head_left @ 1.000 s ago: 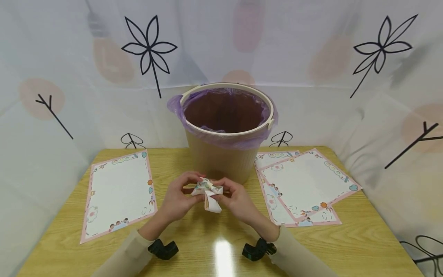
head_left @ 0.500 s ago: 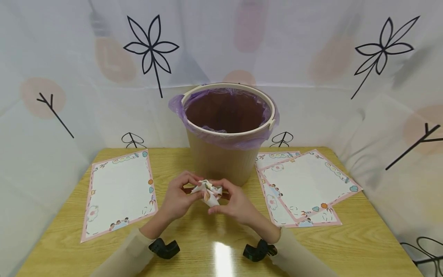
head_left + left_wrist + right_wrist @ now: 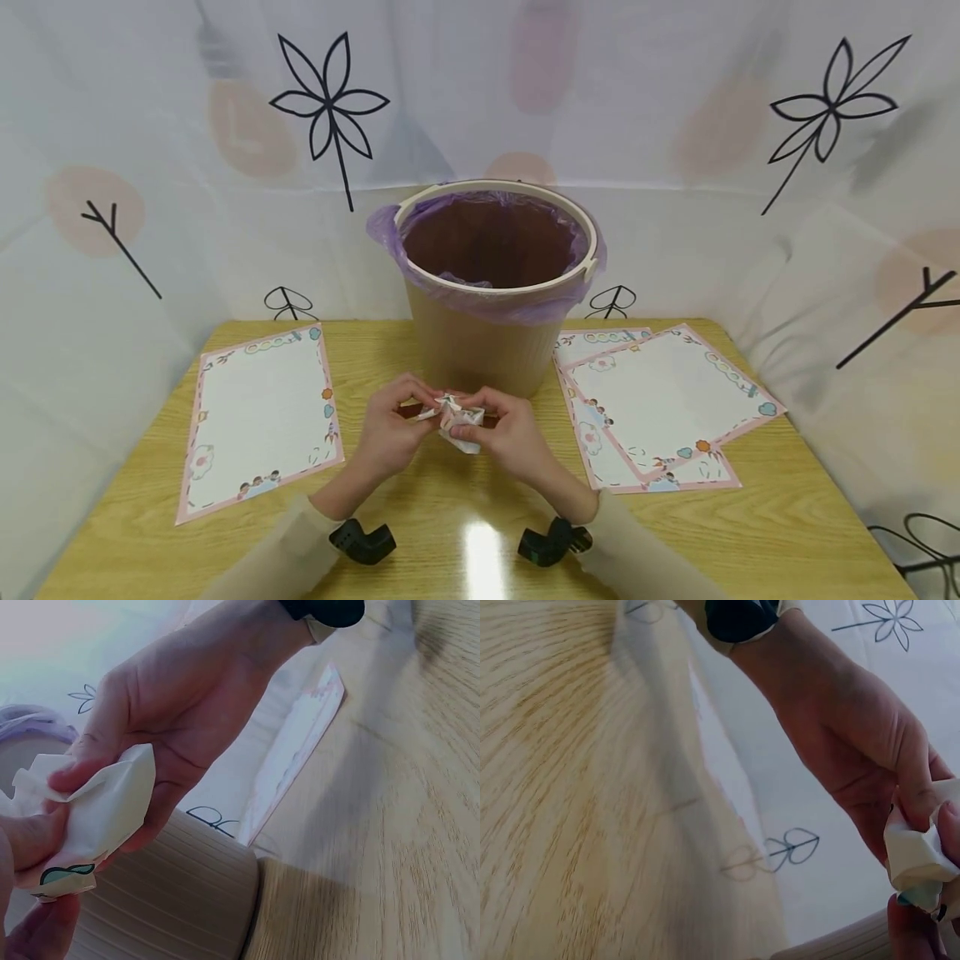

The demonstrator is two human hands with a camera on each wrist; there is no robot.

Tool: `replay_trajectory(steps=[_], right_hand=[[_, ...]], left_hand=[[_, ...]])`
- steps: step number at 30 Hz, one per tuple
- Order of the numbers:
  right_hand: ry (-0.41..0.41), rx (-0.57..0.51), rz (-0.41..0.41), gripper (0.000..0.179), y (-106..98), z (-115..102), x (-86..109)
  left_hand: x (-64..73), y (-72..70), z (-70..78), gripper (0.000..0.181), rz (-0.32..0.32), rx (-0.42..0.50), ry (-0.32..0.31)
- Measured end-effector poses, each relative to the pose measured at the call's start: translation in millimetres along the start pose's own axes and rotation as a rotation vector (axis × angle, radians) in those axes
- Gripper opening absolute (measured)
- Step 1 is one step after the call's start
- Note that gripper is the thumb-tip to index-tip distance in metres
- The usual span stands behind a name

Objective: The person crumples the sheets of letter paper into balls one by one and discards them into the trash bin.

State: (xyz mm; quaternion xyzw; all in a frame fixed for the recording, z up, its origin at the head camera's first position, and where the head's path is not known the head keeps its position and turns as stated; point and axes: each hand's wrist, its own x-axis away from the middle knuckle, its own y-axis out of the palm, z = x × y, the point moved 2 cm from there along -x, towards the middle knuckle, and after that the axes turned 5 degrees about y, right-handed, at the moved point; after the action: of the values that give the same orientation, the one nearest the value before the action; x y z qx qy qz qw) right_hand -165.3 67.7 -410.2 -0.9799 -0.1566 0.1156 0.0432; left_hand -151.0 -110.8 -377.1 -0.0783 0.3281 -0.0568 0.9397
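A crumpled sheet of printed paper (image 3: 459, 421) is squeezed between both hands, low in front of the bin. My left hand (image 3: 390, 423) pinches its left side between thumb and fingers. My right hand (image 3: 512, 429) grips the other side, its thumb pressing across the front. In the left wrist view the crumpled paper (image 3: 112, 802) shows white folds and a printed green leaf shape near its lower end. The right wrist view shows the same paper (image 3: 919, 859) at the right edge, partly hidden by the fingers.
Behind the hands stands a beige bin (image 3: 480, 350) lined with a purple bag (image 3: 386, 233). One flat pink-bordered sheet (image 3: 262, 417) lies at left on the wooden table (image 3: 420, 533). Two overlapping sheets (image 3: 667, 392) lie at right. A patterned white cloth (image 3: 450, 100) hangs behind.
The paper's folded flap that hung down between the hands has been pressed in, making a more compact bundle. My right thumb has shifted onto the paper's front. The bin and flat sheets stay put.
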Motion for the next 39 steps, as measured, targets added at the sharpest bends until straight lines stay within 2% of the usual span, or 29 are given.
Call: replay_trajectory(steps=[3, 6, 10, 13, 15, 19, 21, 23, 26, 29, 32, 35, 39], right_hand=[[0.003, 0.030, 0.037, 0.018, 1, 0, -0.5], [0.002, 0.068, 0.077, 0.014, 1, 0, -0.7], [0.002, 0.086, 0.097, 0.011, 2, 0, 0.3], [0.004, 0.084, 0.091, 0.010, 2, -4, 1.8], [0.002, 0.086, 0.084, 0.010, 3, -13, 3.5], [-0.007, 0.093, 0.079, 0.010, 3, -31, 7.0], [-0.006, 0.095, 0.081, 0.011, 2, -29, 6.3], [-0.006, 0.096, 0.087, 0.011, 1, -21, 4.5], [0.006, 0.103, 0.093, 0.012, -1, -6, 1.5], [-0.001, 0.097, 0.091, 0.012, -2, 0, 0.9], [-0.012, 0.077, 0.081, 0.015, -2, 3, 0.5], [-0.012, 0.030, 0.069, 0.029, -2, 3, -0.1], [-0.004, 0.041, 0.086, 0.037, -2, 0, -0.4]], left_hand=[[0.2, 0.0, -1.6, 0.023, 0.007, -0.010, -0.001], [1.5, -1.3, -13.4, 0.022, -0.003, -0.032, -0.023], [4.0, -4.8, -28.6, 0.021, -0.061, -0.050, -0.011], [4.9, -8.4, -31.5, 0.021, -0.126, -0.004, 0.031], [5.0, -11.0, -33.1, 0.022, -0.158, 0.065, 0.037], [4.1, -15.1, -35.8, 0.037, -0.193, 0.164, -0.037], [3.7, -16.1, -36.5, 0.046, -0.208, 0.185, -0.094], [3.6, -16.6, -38.0, 0.047, -0.223, 0.181, -0.146], [2.7, -16.5, -39.1, 0.041, -0.223, 0.158, -0.200], [1.4, -15.9, -38.2, 0.031, -0.204, 0.142, -0.219], [-0.3, -14.4, -36.0, 0.021, -0.190, 0.153, -0.211], [-1.6, -12.3, -34.5, 0.016, -0.177, 0.153, -0.197], [-2.1, -10.3, -33.1, 0.014, -0.144, 0.150, -0.190]])
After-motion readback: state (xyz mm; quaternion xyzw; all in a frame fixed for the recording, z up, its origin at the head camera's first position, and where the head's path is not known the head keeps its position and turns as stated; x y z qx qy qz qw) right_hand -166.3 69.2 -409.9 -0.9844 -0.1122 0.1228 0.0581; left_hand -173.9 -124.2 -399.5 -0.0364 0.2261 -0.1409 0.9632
